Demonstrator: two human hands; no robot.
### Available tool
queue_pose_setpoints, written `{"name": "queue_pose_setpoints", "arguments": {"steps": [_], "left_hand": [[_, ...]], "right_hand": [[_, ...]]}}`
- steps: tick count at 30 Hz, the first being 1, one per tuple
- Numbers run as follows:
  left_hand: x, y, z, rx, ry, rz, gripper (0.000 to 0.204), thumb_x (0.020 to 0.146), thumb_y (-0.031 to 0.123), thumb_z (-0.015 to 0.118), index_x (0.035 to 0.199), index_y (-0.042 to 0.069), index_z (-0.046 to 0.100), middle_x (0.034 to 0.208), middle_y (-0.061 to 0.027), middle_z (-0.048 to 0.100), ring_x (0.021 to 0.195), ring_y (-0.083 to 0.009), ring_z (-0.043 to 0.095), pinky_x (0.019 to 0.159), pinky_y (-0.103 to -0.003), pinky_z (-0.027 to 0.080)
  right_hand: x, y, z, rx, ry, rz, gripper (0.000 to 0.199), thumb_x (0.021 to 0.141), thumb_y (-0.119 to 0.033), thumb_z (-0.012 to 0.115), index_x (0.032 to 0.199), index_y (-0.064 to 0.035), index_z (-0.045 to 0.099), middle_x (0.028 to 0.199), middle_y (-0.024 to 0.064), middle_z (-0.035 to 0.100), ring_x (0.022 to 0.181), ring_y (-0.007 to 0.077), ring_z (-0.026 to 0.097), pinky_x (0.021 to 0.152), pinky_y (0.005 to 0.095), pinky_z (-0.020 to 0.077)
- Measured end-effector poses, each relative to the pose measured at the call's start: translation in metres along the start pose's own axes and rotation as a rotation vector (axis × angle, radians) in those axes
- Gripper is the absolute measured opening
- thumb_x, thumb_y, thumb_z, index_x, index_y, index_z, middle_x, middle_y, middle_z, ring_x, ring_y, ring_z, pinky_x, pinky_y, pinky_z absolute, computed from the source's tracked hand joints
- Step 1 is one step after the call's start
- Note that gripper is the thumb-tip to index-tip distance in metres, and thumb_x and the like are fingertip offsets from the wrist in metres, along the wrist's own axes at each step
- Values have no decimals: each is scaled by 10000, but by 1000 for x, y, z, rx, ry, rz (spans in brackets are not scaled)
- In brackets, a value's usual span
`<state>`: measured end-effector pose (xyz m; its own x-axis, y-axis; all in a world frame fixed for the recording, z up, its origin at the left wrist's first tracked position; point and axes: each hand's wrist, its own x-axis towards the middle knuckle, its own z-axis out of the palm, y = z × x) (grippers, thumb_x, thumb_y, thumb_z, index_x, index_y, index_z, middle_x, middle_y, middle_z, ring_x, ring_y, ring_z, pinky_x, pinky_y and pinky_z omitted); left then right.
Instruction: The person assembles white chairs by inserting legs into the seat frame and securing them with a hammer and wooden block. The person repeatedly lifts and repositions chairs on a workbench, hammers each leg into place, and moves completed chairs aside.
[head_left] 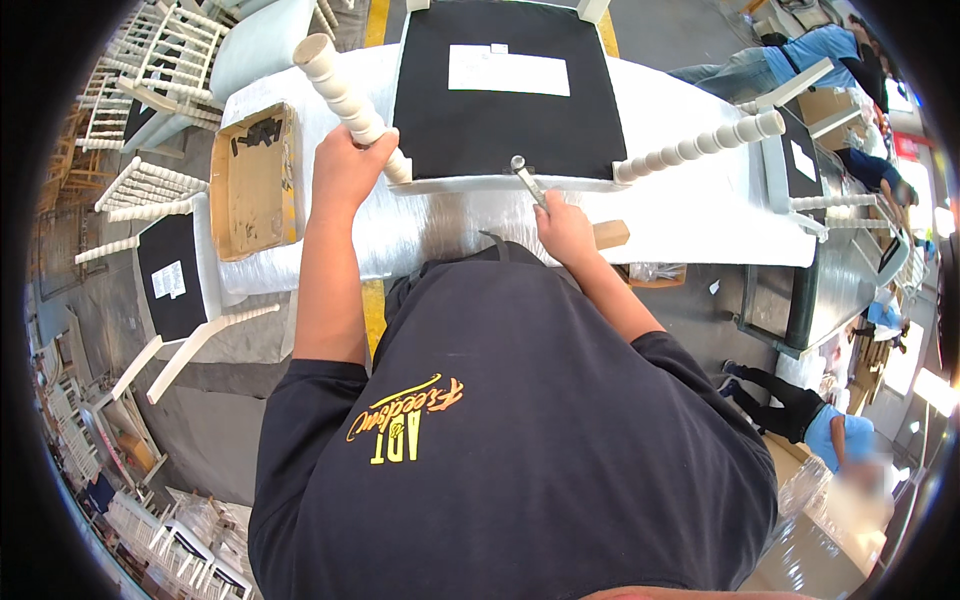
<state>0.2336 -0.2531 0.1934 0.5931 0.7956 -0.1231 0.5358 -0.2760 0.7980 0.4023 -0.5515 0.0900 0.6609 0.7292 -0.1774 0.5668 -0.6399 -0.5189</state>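
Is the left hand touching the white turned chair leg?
Touching. The head view shows the left hand wrapped around the white turned chair leg near the seat.

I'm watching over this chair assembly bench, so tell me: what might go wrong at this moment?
1. The left hand grips only one white turned chair leg; the upturned white chair with black seat underside may twist or slide on the white-covered table.
2. The right hand holds a slim metal tool at the seat frame edge; a slip might gouge the paint or reach the left hand.
3. The small wooden block by the table edge may get knocked off.
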Motion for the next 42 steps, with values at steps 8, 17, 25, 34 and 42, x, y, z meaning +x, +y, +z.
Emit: {"name": "queue_pose_setpoints", "arguments": {"steps": [8,17,25,34,42], "left_hand": [[-32,-43,48,509,-545,-275,469,965,464,656,1099,21,732,998,-207,753,979,-397,716,871,-490,545],[-51,-33,159,663,-306,661,639,938,198,642,1559,168,489,1635,-172,414,1513,-397,378,1227,-547,314],[-36,-35,161,509,-344,644,433,939,183,636,1357,72,663,1507,-184,564,1455,-396,458,1172,-513,395],[-56,-22,176,-357,-1013,-399,429,1061,412,606,1194,18,711,1166,-93,730,967,-223,725,854,-382,586],[-46,-50,157,-800,-907,-646,333,1051,272,524,1189,7,671,1242,-179,723,1135,-297,707,1027,-438,547]], "right_hand": [[-21,19,-19,164,147,150,225,1024,-250,609,1071,-39,547,839,277,681,849,527,646,739,597,472],[-22,2,-23,319,263,80,231,1025,-264,603,1089,-49,547,853,258,696,850,503,667,734,594,488],[-24,8,-19,125,13,180,255,1004,-259,614,1070,-28,527,837,293,687,869,492,680,759,596,504],[-46,28,5,426,-136,-29,387,962,-357,703,1254,-108,661,980,216,725,919,434,693,815,509,532],[-34,81,2,217,147,446,427,932,-431,726,1149,-63,715,1118,195,717,1056,402,689,909,486,542]]}}
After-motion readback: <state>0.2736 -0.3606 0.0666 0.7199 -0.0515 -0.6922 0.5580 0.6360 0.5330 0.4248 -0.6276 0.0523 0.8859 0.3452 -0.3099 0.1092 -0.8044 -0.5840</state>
